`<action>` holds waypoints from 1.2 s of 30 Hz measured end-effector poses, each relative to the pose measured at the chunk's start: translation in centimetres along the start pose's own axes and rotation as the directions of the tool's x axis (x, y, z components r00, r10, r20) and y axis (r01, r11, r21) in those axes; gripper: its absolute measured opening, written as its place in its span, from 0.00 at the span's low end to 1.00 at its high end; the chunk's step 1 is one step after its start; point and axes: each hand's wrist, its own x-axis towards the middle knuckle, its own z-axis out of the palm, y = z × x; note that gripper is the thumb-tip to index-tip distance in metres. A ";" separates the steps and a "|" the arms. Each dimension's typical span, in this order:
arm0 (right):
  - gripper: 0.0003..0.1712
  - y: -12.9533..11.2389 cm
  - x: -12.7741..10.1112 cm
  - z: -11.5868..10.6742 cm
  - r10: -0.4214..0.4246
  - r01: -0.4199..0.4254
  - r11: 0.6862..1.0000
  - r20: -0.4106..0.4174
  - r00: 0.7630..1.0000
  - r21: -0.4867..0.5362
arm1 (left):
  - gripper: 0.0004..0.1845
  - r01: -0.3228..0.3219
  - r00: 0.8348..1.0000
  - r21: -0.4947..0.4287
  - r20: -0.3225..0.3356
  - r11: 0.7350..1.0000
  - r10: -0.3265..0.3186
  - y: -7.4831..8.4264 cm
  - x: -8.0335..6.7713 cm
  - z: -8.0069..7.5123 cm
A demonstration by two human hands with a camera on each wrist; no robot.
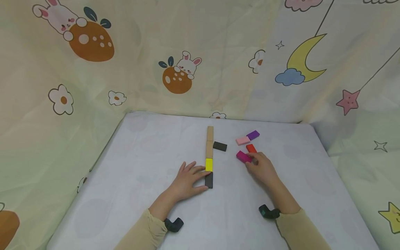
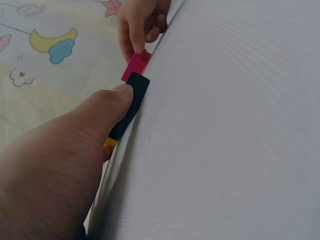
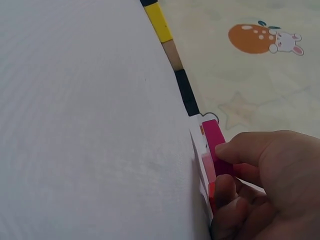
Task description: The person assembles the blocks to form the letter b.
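My left hand (image 1: pixel 186 182), fingers spread, lies against the left side of a straight row of blocks. Its thumb touches the near black block (image 1: pixel 209 181), and a fingertip is at the seam with the yellow block (image 1: pixel 209 165). Two tan wooden blocks (image 1: pixel 209 149) continue the row away from me. My right hand (image 1: pixel 263 169) pinches a magenta block (image 1: pixel 242 156) between thumb and fingers, seen closer in the right wrist view (image 3: pixel 214 137). Just beyond that hand lies a red block (image 1: pixel 251 148), partly hidden by the magenta one in the wrist views.
Another black block (image 1: pixel 220 146) lies at an angle beside the tan blocks. Farther right, a pink block (image 1: pixel 242 140) touches a purple block (image 1: pixel 253 134). The white tabletop (image 1: pixel 131 156) ends at a patterned cloth (image 1: pixel 140 62) at the back and sides.
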 end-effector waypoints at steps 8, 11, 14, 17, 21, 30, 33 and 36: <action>0.26 -1.1 1.0 0.3 -0.013 0.012 0.999 0.011 1.000 0.045 | 0.30 0.003 1.000 -0.008 0.002 1.000 -0.003 0.0 0.0 -0.1; 0.25 -1.5 1.4 0.7 -0.016 0.015 0.999 0.027 1.000 0.041 | 0.30 0.006 1.000 -0.008 0.007 1.000 -0.006 -0.1 0.0 0.0; 0.25 -1.8 1.8 1.1 -0.014 0.013 0.999 0.029 0.999 0.031 | 0.30 0.013 1.000 -0.010 0.020 1.000 -0.012 -0.1 0.1 0.0; 0.25 -1.9 2.2 1.3 -0.029 0.028 0.999 0.018 0.999 0.022 | 0.31 0.022 0.999 -0.006 0.039 1.000 -0.022 -0.1 0.1 0.1; 0.25 -1.9 2.7 1.5 -0.052 0.052 0.998 0.005 0.999 0.023 | 0.31 0.029 0.998 -0.001 0.058 1.000 -0.029 -0.1 0.2 0.1; 0.25 -2.1 3.4 1.6 -0.017 0.015 0.999 0.049 0.999 0.043 | 0.31 0.043 0.997 0.003 0.068 0.999 -0.043 0.0 0.2 0.0; 0.25 -2.2 3.6 1.7 -0.003 0.001 1.000 0.055 0.998 0.031 | 0.31 0.042 0.997 0.004 0.067 0.999 -0.042 0.0 0.2 0.0; 0.25 -2.4 3.6 1.7 0.001 -0.002 1.000 0.058 0.998 0.023 | 0.31 0.043 0.997 0.003 0.065 0.999 -0.043 0.0 0.2 0.1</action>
